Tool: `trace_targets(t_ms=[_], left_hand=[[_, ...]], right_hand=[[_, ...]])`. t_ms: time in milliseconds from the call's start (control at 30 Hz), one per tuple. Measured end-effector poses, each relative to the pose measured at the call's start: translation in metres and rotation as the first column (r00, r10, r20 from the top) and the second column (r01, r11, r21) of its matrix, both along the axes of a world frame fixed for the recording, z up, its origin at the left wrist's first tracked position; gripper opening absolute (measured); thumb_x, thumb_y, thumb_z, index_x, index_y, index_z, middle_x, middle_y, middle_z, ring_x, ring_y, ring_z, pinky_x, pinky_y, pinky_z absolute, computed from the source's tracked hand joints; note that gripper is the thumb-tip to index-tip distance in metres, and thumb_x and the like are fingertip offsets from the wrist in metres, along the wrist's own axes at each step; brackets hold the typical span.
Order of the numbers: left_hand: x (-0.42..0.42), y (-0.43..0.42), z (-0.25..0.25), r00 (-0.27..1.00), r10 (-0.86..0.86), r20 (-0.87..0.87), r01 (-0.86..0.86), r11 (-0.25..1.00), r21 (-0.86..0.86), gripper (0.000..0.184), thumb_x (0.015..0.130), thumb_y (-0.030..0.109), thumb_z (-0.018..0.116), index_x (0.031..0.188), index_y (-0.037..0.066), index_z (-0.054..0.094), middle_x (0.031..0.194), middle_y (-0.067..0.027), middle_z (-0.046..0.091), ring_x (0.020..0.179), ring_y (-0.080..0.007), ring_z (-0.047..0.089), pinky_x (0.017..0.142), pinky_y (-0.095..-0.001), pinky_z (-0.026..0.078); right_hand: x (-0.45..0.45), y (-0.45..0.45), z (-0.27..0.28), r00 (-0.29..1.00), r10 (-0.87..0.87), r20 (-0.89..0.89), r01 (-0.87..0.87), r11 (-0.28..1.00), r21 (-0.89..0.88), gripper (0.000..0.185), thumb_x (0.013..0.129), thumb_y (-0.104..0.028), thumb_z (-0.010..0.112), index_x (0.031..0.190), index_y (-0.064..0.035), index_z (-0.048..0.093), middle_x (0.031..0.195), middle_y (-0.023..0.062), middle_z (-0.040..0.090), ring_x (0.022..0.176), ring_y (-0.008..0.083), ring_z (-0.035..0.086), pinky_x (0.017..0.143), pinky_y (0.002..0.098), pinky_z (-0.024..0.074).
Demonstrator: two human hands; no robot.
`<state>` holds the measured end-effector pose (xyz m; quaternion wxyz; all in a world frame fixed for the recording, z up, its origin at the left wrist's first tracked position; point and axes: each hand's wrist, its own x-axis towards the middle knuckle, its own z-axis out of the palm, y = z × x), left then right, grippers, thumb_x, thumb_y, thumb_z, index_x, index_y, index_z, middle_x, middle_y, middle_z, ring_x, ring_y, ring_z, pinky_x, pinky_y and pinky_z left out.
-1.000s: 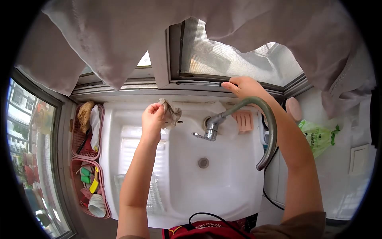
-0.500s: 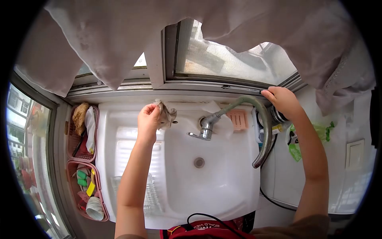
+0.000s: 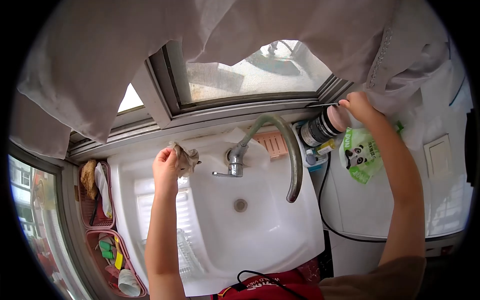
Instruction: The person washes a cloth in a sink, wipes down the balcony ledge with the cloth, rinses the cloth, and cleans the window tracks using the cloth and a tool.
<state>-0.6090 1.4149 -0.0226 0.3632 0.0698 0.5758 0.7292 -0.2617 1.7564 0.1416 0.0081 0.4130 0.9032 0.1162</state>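
My left hand point(image 3: 165, 169) pinches a crumpled grey-beige cloth point(image 3: 186, 160) above the back left of the white sink point(image 3: 260, 240). My right hand point(image 3: 361, 106) is closed around the end of a thin, dark, stick-like tool point(image 3: 321, 104); its exact kind is too small to make out. The tool points left along the right end of the window track point(image 3: 240, 111). Just below my right hand, a dark jar with a pink lid point(image 3: 320, 127) leans to the right. The curved faucet point(image 3: 286, 142) arches over the basin between my arms.
A pink soap dish point(image 3: 271, 144) sits behind the faucet. Two pink baskets point(image 3: 111, 200) of cleaning things stand left of the sink. On the right, a green panda-print bag point(image 3: 362, 155) lies on a white surface beside a black cable point(image 3: 322, 200). A pale curtain point(image 3: 120, 65) hangs over the window.
The view has turned and shifted right, showing more of the jar and bag. My right hand has moved toward the track's right end with the thin tool. The cloth stays in my left hand.
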Motion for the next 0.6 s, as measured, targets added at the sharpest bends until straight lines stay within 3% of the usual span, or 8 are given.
trace_targets(t_ms=[67,133,267,333,400,467,533,600], left_hand=[[0.001,0.002,0.007,0.999,-0.025,-0.040,0.024,0.999,-0.027,0.009,0.087,0.012,0.055,0.088,0.003,0.054,0.079,0.0005,0.054,0.069,-0.0052,0.048,0.063,-0.0195,0.041],[0.003,0.009,0.010,0.975,-0.038,-0.217,0.030,0.999,-0.041,0.011,0.086,0.013,0.056,0.088,0.003,0.054,0.079,-0.0005,0.055,0.070,-0.0061,0.049,0.063,-0.0209,0.041],[0.017,0.028,0.036,0.961,0.002,-0.275,-0.001,1.000,0.004,0.013,0.086,0.014,0.056,0.089,0.002,0.053,0.081,-0.0013,0.055,0.071,-0.0066,0.049,0.065,-0.0218,0.042],[0.019,0.031,0.043,0.964,0.017,-0.267,-0.007,0.999,0.038,0.014,0.087,0.015,0.055,0.091,0.002,0.052,0.083,-0.0015,0.055,0.073,-0.0067,0.050,0.066,-0.0215,0.041],[0.019,0.029,0.044,0.970,0.019,-0.242,-0.013,1.000,0.027,0.014,0.087,0.015,0.054,0.092,0.002,0.052,0.083,-0.0014,0.055,0.073,-0.0066,0.050,0.066,-0.0213,0.041],[0.019,0.021,0.039,0.976,0.030,-0.215,-0.029,1.000,0.011,0.014,0.087,0.015,0.053,0.094,0.002,0.051,0.084,-0.0013,0.055,0.073,-0.0065,0.050,0.066,-0.0211,0.041],[0.017,0.010,0.025,0.971,0.018,-0.237,-0.035,0.997,-0.067,0.015,0.088,0.016,0.053,0.095,0.002,0.051,0.083,-0.0015,0.055,0.074,-0.0066,0.050,0.066,-0.0210,0.041],[0.022,0.003,0.018,0.972,0.032,-0.234,-0.054,0.995,-0.089,0.016,0.088,0.017,0.053,0.095,0.003,0.050,0.084,-0.0018,0.055,0.074,-0.0065,0.050,0.066,-0.0209,0.041]], right_hand=[[-0.021,-0.039,0.019,1.000,0.009,-0.004,-0.009,1.000,-0.016,0.034,0.078,-0.032,0.060,0.067,-0.0004,0.062,0.067,0.0188,0.059,0.065,0.0351,0.057,0.061,0.0421,0.0438],[-0.039,-0.086,0.039,0.999,0.053,-0.004,-0.052,0.997,0.058,0.036,0.078,-0.037,0.060,0.068,-0.0027,0.064,0.067,0.0156,0.061,0.063,0.0311,0.059,0.058,0.0395,0.0455],[-0.035,-0.131,0.041,0.999,-0.021,-0.026,0.020,1.000,-0.014,0.036,0.080,-0.037,0.058,0.067,-0.0046,0.062,0.066,0.0136,0.061,0.063,0.0284,0.059,0.057,0.0391,0.0451],[-0.021,-0.152,0.031,0.972,-0.229,0.055,0.235,0.949,-0.208,0.039,0.083,-0.040,0.053,0.067,-0.0049,0.060,0.066,0.0136,0.060,0.064,0.0293,0.059,0.059,0.0400,0.0443],[0.003,-0.173,-0.002,0.954,-0.290,0.082,0.294,0.835,-0.465,0.043,0.085,-0.042,0.048,0.070,-0.0040,0.061,0.068,0.0158,0.060,0.067,0.0311,0.059,0.061,0.0408,0.0439],[0.033,-0.196,-0.056,0.936,-0.329,0.127,0.314,0.612,-0.726,0.044,0.086,-0.042,0.046,0.074,-0.0031,0.062,0.071,0.0163,0.061,0.069,0.0309,0.059,0.064,0.0396,0.0441],[0.049,-0.232,-0.107,0.923,-0.341,0.180,0.311,0.381,-0.871,0.043,0.086,-0.042,0.047,0.078,-0.0024,0.063,0.073,0.0151,0.061,0.069,0.0287,0.058,0.066,0.0378,0.0444],[0.055,-0.266,-0.151,0.914,-0.347,0.211,0.315,0.277,-0.908,0.043,0.086,-0.042,0.047,0.080,-0.0021,0.063,0.074,0.0134,0.061,0.069,0.0273,0.058,0.067,0.0361,0.0444]])
